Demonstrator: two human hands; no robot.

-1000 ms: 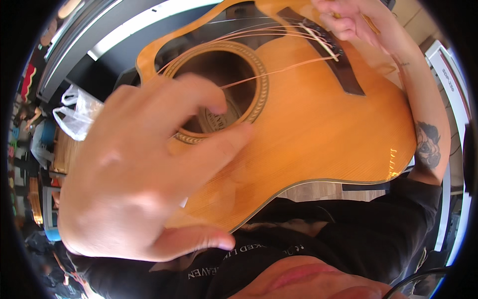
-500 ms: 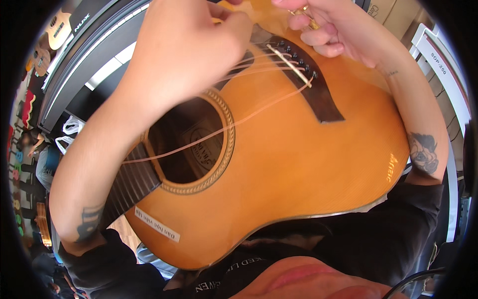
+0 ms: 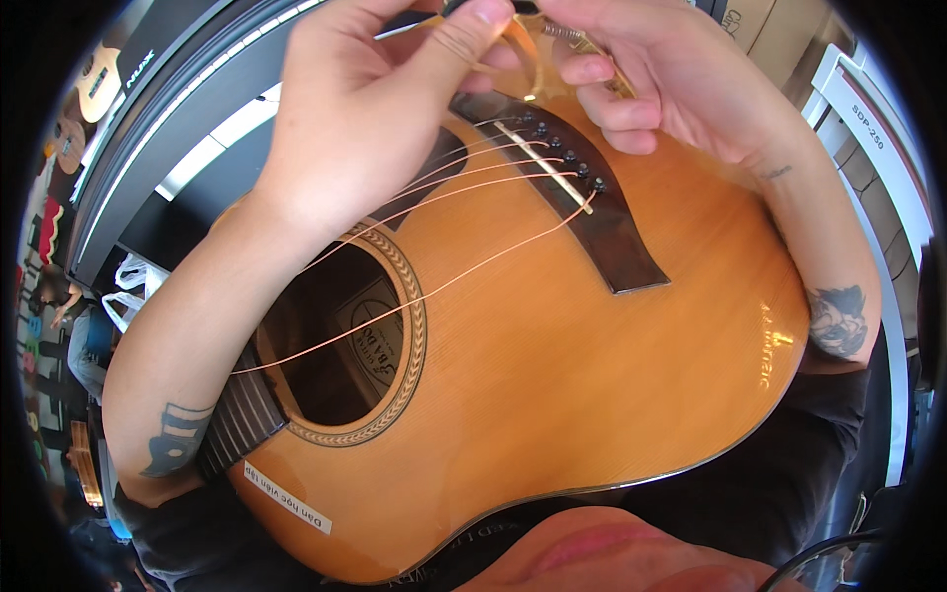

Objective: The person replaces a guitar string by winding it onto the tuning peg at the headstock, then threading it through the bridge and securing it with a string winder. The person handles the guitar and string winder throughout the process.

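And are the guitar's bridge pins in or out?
In: the pins line the bridge, dark heads showing; how deep they sit, I cannot tell.

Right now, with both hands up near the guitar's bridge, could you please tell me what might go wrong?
The gold-coloured metal piece in the right hand could slip and perhaps mark the glossy guitar top. The string across the soundhole bows and looks slack, so it might snag on the left forearm, which crosses in front of it in this view.
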